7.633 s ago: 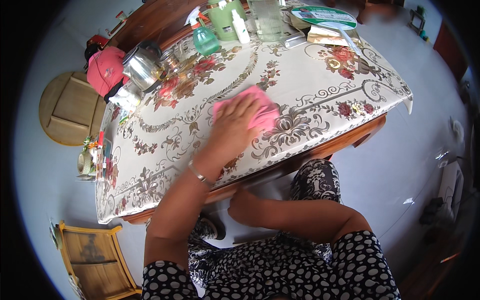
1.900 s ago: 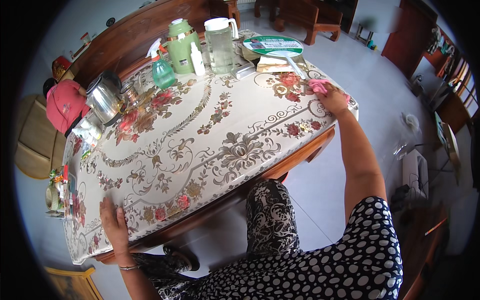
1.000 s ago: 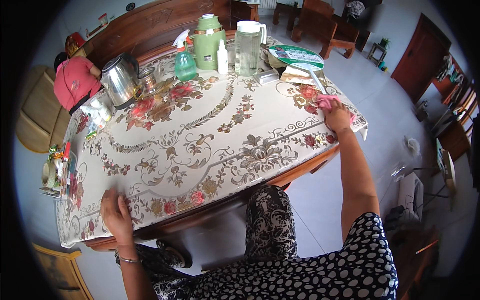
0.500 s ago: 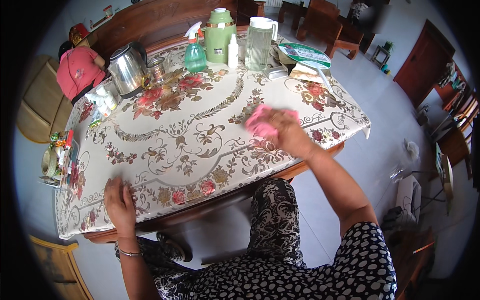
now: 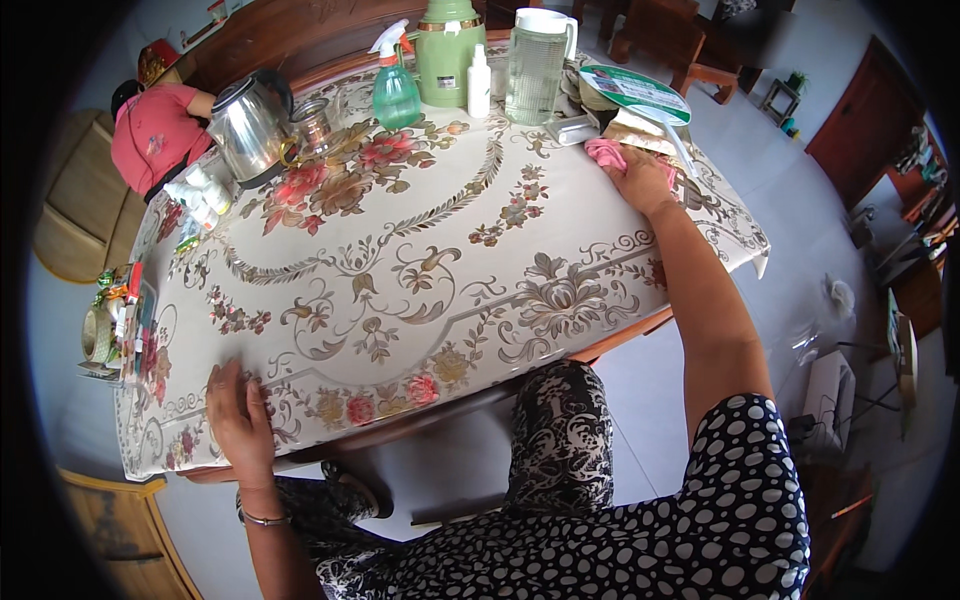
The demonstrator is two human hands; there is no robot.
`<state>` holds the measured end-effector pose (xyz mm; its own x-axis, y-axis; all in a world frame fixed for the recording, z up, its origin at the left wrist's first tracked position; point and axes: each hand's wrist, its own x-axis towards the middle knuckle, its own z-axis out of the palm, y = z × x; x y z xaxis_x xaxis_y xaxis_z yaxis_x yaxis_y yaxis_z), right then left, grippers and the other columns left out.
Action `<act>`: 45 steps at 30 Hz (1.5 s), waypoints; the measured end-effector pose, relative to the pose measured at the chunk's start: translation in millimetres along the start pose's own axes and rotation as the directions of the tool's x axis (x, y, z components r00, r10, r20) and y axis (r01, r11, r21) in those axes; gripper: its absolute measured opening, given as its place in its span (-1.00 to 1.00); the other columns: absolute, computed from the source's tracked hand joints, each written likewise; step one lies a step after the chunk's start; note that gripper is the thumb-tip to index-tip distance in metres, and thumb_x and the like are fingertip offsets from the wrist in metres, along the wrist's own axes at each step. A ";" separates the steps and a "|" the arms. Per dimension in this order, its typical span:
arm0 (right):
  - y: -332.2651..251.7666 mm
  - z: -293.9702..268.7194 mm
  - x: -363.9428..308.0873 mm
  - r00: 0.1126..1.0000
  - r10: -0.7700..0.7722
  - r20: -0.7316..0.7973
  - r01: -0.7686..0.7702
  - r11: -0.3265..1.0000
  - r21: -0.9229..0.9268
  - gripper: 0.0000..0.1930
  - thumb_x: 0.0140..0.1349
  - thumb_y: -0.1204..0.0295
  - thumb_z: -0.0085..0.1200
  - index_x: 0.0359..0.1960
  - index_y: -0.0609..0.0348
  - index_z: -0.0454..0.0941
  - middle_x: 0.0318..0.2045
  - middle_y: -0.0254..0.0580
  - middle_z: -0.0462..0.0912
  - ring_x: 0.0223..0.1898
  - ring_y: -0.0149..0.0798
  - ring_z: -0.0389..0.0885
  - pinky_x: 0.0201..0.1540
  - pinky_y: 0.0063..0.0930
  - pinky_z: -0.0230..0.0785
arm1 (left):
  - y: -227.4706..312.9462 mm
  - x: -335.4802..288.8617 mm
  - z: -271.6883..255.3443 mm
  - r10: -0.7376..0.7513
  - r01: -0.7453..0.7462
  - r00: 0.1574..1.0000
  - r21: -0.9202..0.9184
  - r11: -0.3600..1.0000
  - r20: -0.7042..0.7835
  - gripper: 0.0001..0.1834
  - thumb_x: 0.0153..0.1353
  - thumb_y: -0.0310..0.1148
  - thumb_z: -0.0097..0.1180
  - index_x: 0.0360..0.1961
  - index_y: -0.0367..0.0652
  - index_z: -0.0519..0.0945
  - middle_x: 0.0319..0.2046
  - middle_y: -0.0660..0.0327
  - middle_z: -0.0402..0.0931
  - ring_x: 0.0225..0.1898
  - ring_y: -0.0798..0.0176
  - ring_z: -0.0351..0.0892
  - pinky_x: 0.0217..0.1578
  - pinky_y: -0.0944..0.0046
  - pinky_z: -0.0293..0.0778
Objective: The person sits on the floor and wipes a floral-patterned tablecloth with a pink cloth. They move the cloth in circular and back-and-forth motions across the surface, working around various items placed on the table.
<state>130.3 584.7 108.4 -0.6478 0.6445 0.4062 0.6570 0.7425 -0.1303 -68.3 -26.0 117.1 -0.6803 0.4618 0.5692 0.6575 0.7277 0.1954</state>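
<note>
Single head-worn fisheye view, aimed down and forward across the table point(image 5: 575, 215). Spotted shirt point(image 5: 600, 545) is caught nearest, at lower edge; red door point(image 5: 865, 120) is seen far off, upper right. Straight edges are bent.

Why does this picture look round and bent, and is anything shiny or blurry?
Head view: the fisheye lens bends edges, leaving black corners; head view: bright reflections streak the silver metal kettle; head view: a background patch at upper right is smeared, but folds show in the crumpled pink cloth under the right hand.
</note>
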 end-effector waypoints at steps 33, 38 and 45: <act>-336.3 -43.3 -194.2 0.582 -0.768 -0.267 0.764 0.403 0.505 -0.49 -0.02 0.25 0.19 0.06 -0.07 0.46 0.12 -0.22 0.42 0.20 -0.10 0.29 0.25 -0.14 0.08 | -9.1 1.4 6.4 0.103 -0.101 0.992 0.030 0.994 -0.074 -0.65 0.28 -0.31 -0.04 0.02 -0.28 0.45 -0.06 -0.11 0.45 0.06 -0.21 0.34 0.08 -0.05 0.27; -242.7 -27.7 -134.3 0.756 -0.646 -0.105 0.632 0.681 0.370 -0.55 0.20 0.18 0.02 0.14 -0.07 0.41 0.20 -0.22 0.36 0.24 -0.16 0.26 0.28 -0.24 0.05 | -15.8 -1.0 9.0 0.143 -0.142 0.987 0.019 0.990 -0.074 -0.66 0.25 -0.36 -0.01 0.03 -0.25 0.45 -0.04 -0.04 0.45 0.11 -0.19 0.32 0.11 -0.04 0.25; -75.7 -25.1 -86.9 0.956 -0.263 -0.127 0.288 0.921 0.263 -0.57 0.17 0.25 0.12 0.06 0.09 0.46 0.06 -0.02 0.50 0.10 -0.04 0.44 0.20 -0.27 0.25 | -24.2 -3.9 10.0 0.123 -0.121 0.992 0.055 0.991 -0.024 -0.66 0.27 -0.40 -0.06 0.06 -0.25 0.43 0.02 -0.02 0.44 0.13 -0.19 0.30 0.13 -0.02 0.22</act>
<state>146.6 467.8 105.7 -0.7435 0.3980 0.5375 0.3170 0.9173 -0.2408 -84.8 -40.3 102.1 -0.5864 0.5355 0.6078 0.7162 0.6933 0.0802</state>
